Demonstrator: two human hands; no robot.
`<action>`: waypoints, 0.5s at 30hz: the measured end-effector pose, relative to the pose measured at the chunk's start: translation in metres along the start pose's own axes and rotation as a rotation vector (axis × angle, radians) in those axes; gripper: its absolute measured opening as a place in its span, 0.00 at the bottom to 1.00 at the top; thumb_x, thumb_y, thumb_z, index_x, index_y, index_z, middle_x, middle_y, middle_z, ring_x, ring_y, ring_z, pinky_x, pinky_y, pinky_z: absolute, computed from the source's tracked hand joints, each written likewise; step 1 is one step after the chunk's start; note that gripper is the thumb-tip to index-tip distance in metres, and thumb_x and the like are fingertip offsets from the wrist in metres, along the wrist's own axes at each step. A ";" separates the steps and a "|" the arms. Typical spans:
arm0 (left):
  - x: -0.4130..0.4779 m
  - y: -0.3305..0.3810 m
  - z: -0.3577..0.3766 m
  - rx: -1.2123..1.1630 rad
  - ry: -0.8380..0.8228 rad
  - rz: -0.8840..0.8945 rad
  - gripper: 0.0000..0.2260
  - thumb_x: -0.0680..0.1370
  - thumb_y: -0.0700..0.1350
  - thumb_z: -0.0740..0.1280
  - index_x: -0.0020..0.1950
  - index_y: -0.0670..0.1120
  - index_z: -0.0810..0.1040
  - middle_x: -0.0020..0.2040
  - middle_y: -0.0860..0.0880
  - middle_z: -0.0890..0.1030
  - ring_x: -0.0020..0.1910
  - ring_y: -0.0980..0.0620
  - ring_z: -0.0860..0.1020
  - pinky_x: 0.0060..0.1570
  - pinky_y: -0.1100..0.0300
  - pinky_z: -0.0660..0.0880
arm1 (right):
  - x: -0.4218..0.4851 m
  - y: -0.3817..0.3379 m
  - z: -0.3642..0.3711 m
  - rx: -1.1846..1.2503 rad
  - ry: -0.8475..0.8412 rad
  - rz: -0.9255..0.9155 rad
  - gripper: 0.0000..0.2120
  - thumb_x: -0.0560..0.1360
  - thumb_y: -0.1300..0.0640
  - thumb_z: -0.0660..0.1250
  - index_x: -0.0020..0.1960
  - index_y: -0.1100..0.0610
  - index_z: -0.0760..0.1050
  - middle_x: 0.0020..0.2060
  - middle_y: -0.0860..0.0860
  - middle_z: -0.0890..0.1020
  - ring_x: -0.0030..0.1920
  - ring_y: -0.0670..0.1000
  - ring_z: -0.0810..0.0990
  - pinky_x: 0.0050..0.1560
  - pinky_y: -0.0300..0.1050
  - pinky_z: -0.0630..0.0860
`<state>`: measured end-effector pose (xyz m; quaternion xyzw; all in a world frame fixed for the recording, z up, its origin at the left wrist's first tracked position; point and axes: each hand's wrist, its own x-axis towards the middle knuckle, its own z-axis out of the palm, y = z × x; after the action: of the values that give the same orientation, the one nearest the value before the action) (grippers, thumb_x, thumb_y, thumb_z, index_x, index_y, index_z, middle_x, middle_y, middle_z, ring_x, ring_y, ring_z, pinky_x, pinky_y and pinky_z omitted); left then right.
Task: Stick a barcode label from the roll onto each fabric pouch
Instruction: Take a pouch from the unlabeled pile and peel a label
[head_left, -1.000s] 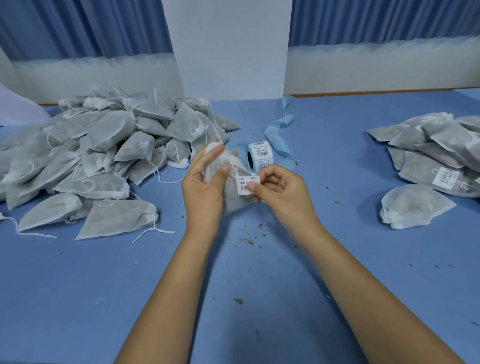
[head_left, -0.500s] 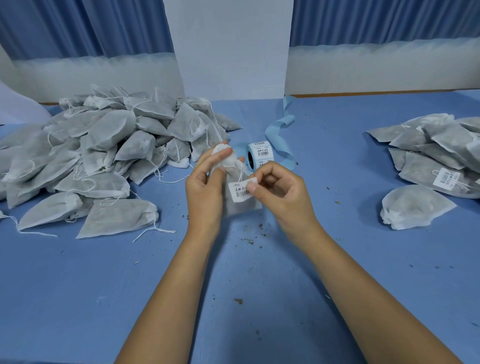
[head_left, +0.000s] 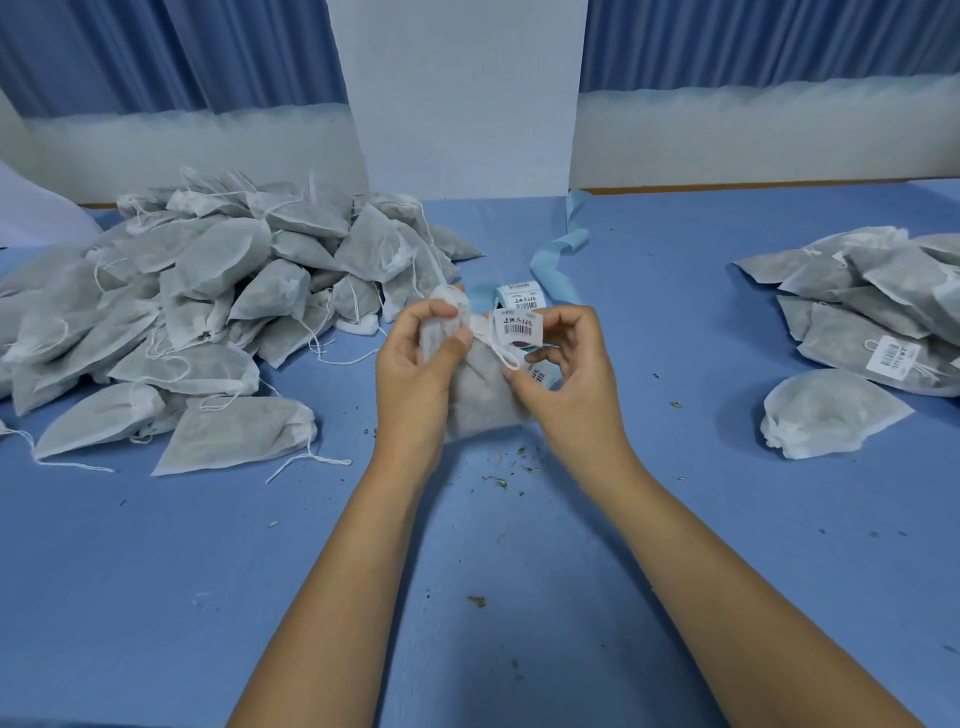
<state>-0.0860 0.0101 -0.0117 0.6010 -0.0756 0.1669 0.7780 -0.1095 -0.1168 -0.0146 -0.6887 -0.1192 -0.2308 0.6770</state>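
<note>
My left hand (head_left: 415, 374) grips the gathered neck of a grey fabric pouch (head_left: 480, 400) held above the table centre. My right hand (head_left: 566, 379) pinches the pouch's white drawstring (head_left: 501, 353), and a white barcode label (head_left: 521, 328) stands upright by its fingers, against the string. The label roll (head_left: 522, 296) sits just behind my hands, mostly hidden, with its blue backing strip (head_left: 563, 244) trailing toward the wall.
A large heap of grey pouches (head_left: 208, 301) fills the left of the blue table (head_left: 467, 597). A smaller pile of pouches (head_left: 878, 312), one showing a barcode label (head_left: 892, 355), lies at the right. Herb crumbs (head_left: 498, 478) dot the table below my hands.
The label has risen from low on the pouch front to stand upright near the drawstring. My right hand's fingers have spread and shifted onto the string. The pouch stays in my left hand.
</note>
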 end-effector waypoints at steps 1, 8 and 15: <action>-0.001 0.000 0.001 0.017 -0.040 0.022 0.09 0.71 0.38 0.68 0.45 0.52 0.76 0.48 0.51 0.80 0.50 0.52 0.76 0.55 0.55 0.72 | 0.000 0.000 0.000 0.018 0.014 0.003 0.18 0.70 0.68 0.71 0.50 0.51 0.68 0.51 0.51 0.79 0.48 0.49 0.78 0.51 0.42 0.75; -0.008 0.004 0.005 0.103 -0.143 0.138 0.16 0.76 0.35 0.64 0.57 0.53 0.77 0.59 0.52 0.81 0.63 0.51 0.77 0.65 0.53 0.72 | 0.002 -0.001 -0.002 0.118 0.122 0.003 0.21 0.69 0.72 0.70 0.49 0.51 0.65 0.43 0.34 0.80 0.40 0.45 0.77 0.44 0.36 0.73; -0.007 0.003 0.006 0.177 -0.140 0.130 0.20 0.76 0.30 0.65 0.60 0.54 0.76 0.55 0.50 0.83 0.51 0.55 0.81 0.50 0.64 0.76 | -0.002 -0.009 0.000 0.100 0.115 -0.122 0.23 0.67 0.67 0.74 0.52 0.52 0.65 0.48 0.38 0.78 0.45 0.52 0.81 0.47 0.42 0.75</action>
<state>-0.0929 0.0042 -0.0099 0.6715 -0.1534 0.1806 0.7022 -0.1154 -0.1163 -0.0071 -0.6310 -0.1332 -0.3047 0.7009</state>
